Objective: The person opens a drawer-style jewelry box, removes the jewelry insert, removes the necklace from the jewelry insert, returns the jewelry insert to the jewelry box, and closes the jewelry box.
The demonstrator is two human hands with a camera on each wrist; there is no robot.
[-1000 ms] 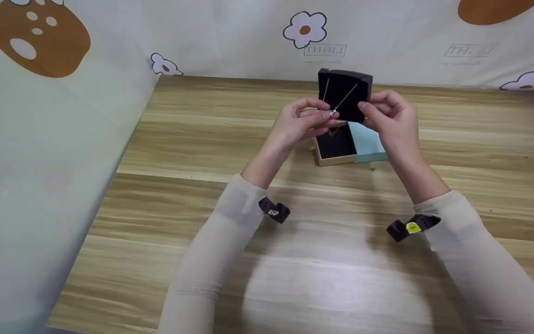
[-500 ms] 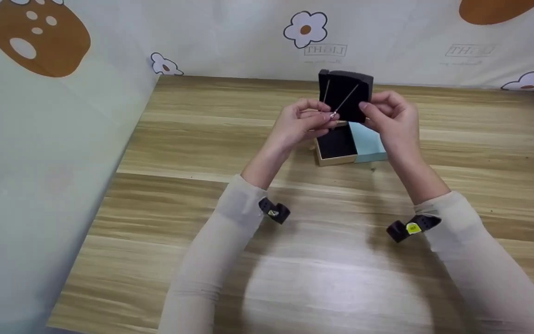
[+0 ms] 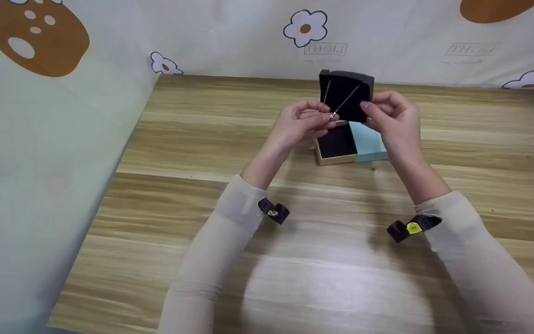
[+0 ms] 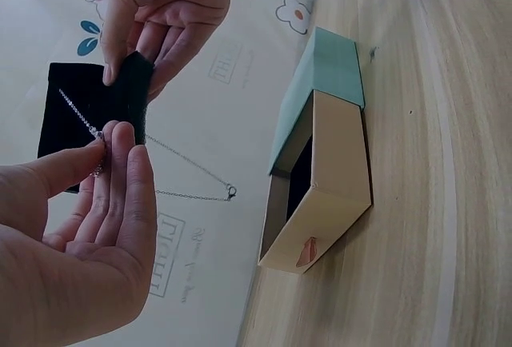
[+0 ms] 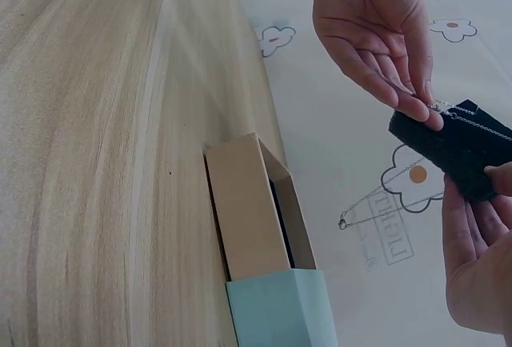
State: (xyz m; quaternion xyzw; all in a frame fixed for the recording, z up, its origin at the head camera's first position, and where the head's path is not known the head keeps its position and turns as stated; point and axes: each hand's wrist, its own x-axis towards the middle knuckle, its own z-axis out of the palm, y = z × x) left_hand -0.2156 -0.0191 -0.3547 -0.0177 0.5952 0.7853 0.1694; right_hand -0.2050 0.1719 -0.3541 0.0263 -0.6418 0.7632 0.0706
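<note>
My right hand [image 3: 399, 123] grips a black velvet necklace pad [image 3: 352, 99] by its right edge, thumb in front and fingers behind, held up over the table. A thin silver necklace [image 3: 346, 99] runs across the pad's face. With thumb and fingertips, my left hand [image 3: 301, 121] pinches the necklace's pendant part in front of the pad. In the left wrist view the rest of the chain [image 4: 192, 161] hangs behind the pad, its clasp [image 4: 231, 192] at the low end. Fingers cover most of the pendant.
Below the hands, a drawer-style jewelry box stands on the wooden table [image 3: 193, 195]. Its tan drawer [image 3: 336, 160] with dark lining is pulled out of the light blue sleeve [image 3: 369, 141]. A ribbon tab [image 4: 306, 252] is on the drawer's front. A patterned cloth [image 3: 234, 37] hangs behind.
The chain that showed below the left fingers a second ago is out of sight in the head view. Both hands and the pad stay almost still.
</note>
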